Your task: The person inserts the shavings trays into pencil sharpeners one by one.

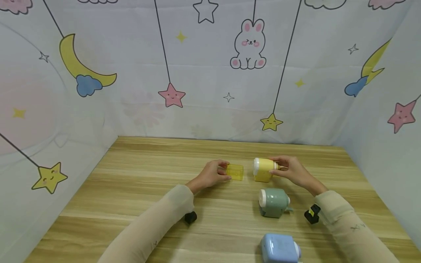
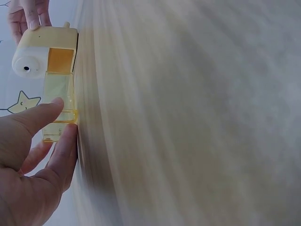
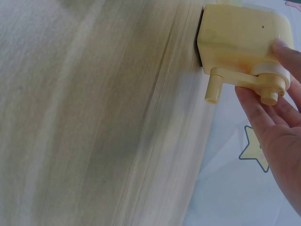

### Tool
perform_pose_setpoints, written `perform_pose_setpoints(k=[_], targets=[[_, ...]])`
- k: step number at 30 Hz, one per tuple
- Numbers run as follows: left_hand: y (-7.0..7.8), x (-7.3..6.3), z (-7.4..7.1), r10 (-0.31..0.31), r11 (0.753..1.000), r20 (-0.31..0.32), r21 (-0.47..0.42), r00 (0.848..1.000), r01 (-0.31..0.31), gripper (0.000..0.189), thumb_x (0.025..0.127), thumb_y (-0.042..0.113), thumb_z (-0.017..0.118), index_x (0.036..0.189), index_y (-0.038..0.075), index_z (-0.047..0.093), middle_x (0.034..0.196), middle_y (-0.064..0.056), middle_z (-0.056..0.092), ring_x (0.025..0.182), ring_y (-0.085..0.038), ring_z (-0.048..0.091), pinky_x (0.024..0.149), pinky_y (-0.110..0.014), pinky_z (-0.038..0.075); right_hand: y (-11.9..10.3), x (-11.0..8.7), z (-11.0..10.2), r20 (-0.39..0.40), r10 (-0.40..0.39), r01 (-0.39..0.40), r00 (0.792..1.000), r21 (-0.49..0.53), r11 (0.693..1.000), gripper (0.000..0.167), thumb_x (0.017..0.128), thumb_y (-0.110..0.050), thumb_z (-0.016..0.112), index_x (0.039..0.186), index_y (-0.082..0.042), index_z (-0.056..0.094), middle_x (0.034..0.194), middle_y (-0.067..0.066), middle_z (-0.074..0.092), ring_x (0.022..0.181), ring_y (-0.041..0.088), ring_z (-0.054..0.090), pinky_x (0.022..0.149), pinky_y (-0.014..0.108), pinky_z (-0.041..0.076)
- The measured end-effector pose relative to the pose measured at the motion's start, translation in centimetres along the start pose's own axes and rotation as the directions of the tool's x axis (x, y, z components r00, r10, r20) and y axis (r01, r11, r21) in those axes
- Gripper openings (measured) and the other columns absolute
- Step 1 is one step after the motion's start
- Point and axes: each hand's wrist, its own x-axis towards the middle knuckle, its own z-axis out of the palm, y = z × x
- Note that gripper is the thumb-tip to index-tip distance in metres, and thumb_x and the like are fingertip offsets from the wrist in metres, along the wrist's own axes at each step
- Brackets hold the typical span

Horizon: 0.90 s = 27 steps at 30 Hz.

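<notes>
Pale fabric (image 1: 205, 58) printed with stars, moons and a rabbit hangs around a wood-grain counter (image 1: 148, 157). From my remote feed I see a person's two hands above its middle. The left hand (image 1: 212, 173) has its grip closed on a clear yellow drawer (image 1: 236, 172), thumb on one side, fingers on the other. Just right of it, a small gap between, is a yellow pencil sharpener (image 1: 265, 168), white front facing the drawer. The right hand (image 1: 292, 170) has its grip around the sharpener's rear, beside the crank handle (image 3: 235, 77). Nearer me, a green pencil sharpener (image 1: 275, 202) stands on the counter, then a blue pencil sharpener (image 1: 279, 248), cut off by the lower edge.
</notes>
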Motion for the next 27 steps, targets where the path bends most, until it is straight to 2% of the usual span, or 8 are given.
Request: perform_pose_setpoints(k=[10,27], targets=[[-0.22,0.11,0.23,0.005,1.0,-0.003,0.012,1.0,-0.005,0.054,0.087,0.005,0.078,0.135,-0.003,0.056,0.126,-0.018,0.059,0.103,-0.026,0.066,0.082,-0.028,0.058,0.09,0.01,0.08,0.0,-0.016,0.016,1.0,-0.002,1.0,0.046,0.09,-0.001,0.073,0.131,0.012,0.057,0.132,0.031,0.056,0.122,0.047,0.054,0.085,0.027,0.057],[0.25,0.01,0.37,0.005,1.0,-0.013,0.006,1.0,-0.004,0.054,0.087,0.005,0.078,0.135,-0.004,0.056,0.127,-0.019,0.059,0.103,-0.028,0.066,0.083,-0.029,0.058,0.09,-0.07,0.18,-0.001,-0.029,0.029,1.0,-0.017,0.999,0.046,0.089,0.0,0.074,0.131,0.011,0.058,0.133,0.031,0.055,0.123,0.048,0.052,0.086,0.025,0.056]])
